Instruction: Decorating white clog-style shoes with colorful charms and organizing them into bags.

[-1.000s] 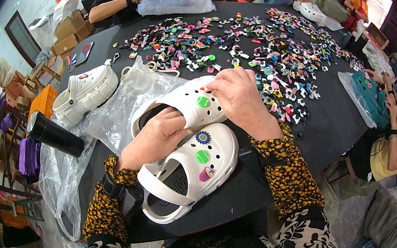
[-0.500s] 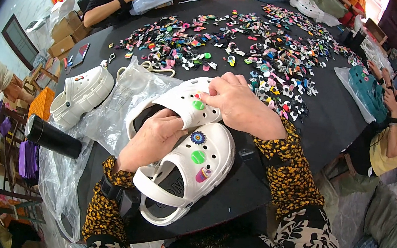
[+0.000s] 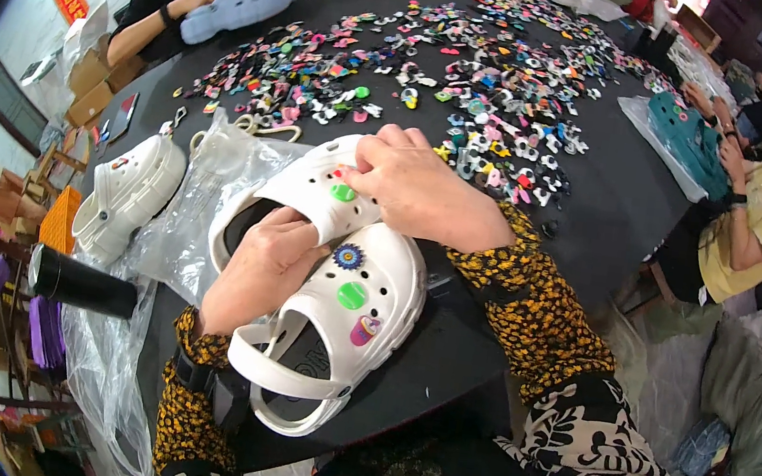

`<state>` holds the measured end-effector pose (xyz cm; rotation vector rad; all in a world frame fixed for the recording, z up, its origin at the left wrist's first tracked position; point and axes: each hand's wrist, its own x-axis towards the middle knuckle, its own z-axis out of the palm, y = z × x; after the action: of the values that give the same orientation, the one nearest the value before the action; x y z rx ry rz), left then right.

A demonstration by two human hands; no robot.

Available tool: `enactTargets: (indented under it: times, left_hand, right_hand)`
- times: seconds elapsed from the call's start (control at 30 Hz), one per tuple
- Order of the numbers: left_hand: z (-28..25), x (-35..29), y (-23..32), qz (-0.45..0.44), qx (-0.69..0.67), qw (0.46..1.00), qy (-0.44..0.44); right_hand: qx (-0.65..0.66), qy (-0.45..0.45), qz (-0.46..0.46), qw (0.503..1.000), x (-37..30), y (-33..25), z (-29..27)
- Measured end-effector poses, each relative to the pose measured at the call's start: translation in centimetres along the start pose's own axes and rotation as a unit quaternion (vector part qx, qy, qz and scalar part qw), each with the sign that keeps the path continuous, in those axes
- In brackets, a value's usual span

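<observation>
A white foam clog point(image 3: 298, 176) is tilted up in both my hands. The fingers of my left hand point(image 3: 264, 266) reach into its foot opening and grip the upper from inside. My right hand point(image 3: 421, 186) is closed over the top, its thumb against a small red shoe charm point(image 3: 341, 173). Just below that sits a round green shoe charm point(image 3: 343, 193). A second white clog point(image 3: 403, 275) lies nearer me, with a blue flower charm point(image 3: 349, 256), a green ball charm point(image 3: 351, 295) and a pink-purple cup charm point(image 3: 365, 331) on it.
Loose shoe charms point(image 3: 504, 110) spread across the black table point(image 3: 602, 238). At left are another white clog point(image 3: 132, 191), clear plastic bags point(image 3: 201, 214) and a black cylinder point(image 3: 84, 283). Co-workers handle a light-blue clog point(image 3: 238, 7) and teal clogs point(image 3: 687, 144).
The view has shifted, so the table scene sits further left. My hands keep their hold on the tilted clog. Across the table, the person's light-blue clog is now out of its clear bag.
</observation>
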<state>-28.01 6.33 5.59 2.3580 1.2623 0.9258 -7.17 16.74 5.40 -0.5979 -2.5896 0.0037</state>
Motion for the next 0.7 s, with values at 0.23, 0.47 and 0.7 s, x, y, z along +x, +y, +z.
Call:
enactTargets:
  times: [0.23, 0.47, 0.7]
  left_hand:
    - [0.1, -0.2, 0.4, -0.136, -0.009, 0.991, 0.015]
    - [0.1, -0.3, 0.1, -0.115, 0.017, 0.992, 0.039]
    - [0.2, -0.5, -0.7, -0.113, 0.005, 0.992, 0.046]
  right_hand:
    - [0.025, 0.012, 0.021, 0.999, 0.0, 0.2, 0.0]
    - [0.027, 0.044, 0.028, 0.998, -0.1, 0.2, 0.1]
    - [0.046, 0.115, 0.035, 0.992, -0.5, 4.1, -1.5]
